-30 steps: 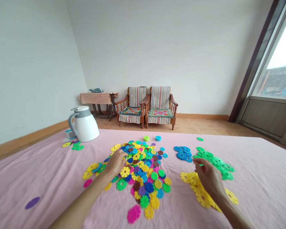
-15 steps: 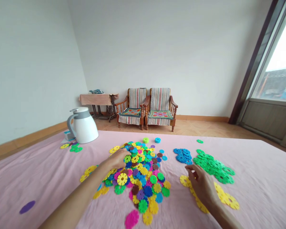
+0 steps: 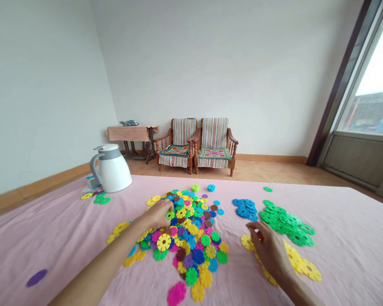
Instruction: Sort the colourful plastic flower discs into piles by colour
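Hands [image 3: 162, 213] partly hide mixed pile [image 3: 198, 255], yellow discs [image 3: 309, 268].

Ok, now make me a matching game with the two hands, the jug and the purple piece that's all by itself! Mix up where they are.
Column one:
1. Left hand
2. Right hand
3. White and grey jug
4. Lone purple piece

Column two:
A. Over the yellow pieces
B. Near left part of the pink cloth, by itself
C. At the mixed-colour pile
D. Standing at the far left of the cloth

Right pairs: 1-C, 2-A, 3-D, 4-B
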{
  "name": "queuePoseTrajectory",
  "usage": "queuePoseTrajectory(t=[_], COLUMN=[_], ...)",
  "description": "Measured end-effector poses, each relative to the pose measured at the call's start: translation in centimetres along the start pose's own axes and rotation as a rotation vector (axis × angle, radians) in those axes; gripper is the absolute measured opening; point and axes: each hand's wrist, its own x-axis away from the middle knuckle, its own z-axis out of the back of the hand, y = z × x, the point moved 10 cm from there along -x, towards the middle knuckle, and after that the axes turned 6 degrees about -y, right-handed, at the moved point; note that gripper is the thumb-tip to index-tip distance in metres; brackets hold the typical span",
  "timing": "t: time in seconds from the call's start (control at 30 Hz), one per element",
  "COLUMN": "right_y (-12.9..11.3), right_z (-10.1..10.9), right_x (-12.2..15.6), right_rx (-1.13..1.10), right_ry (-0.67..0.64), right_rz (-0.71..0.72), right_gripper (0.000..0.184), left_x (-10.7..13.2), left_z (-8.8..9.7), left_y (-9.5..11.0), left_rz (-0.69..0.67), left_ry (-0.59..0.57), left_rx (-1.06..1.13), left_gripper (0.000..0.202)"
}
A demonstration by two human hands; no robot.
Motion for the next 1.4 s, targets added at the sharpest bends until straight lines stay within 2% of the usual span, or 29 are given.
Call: queuePoseTrajectory(t=[0.3,0.47,0.57,0.67,0.8,0.9,1.07,1.2,1.4], right_y=[0.0,-0.2,-0.6,-0.8,-0.8,-0.8,-1.0,-1.0,-0.6], right_z=[0.0,0.0,-0.1,-0.2,-0.5,-0.6,-0.5,-0.6,-0.9], right_x=[0.0,-0.1,0.0,0.0,0.0,-0.2,-0.1,-0.1,-0.2], right_rx=[-0.017,-0.017,-0.013,-0.014,-0.012,-0.017,-0.081,-0.099,-0.093], right_ry=[0.025,0.019,0.027,0.038,0.045,0.042,0.078,0.129,0.16], right_rz=[0.031,0.033,0.046,0.07,0.097,0.116,0.137,0.152,0.166], right_gripper=[0.029,0.032,0.032,0.03,0.028,0.027,0.031,0.032,0.033], left_x=[0.2,0.7,0.0,-1.9,-6.1,-9.8,-14.7,-16.6,-17.5], left_z=[0.2,1.7,2.9,4.1,4.6,4.0,1.9,0.3,-1.5], left_y=[0.0,0.2,0.3,0.7,1.5,1.6,1.2,0.6,-0.2], left_rz=[0.027,0.021,0.011,-0.013,-0.03,0.0,0.068,0.116,0.125], left_ry=[0.033,0.091,0.128,0.172,0.211,0.229,0.201,0.162,0.103], left_rx=[0.057,0.133,0.189,0.221,0.228,0.21,0.158,0.127,0.108], left_gripper=[0.023,0.025,0.027,0.028,0.029,0.036,0.028,0.03,0.03])
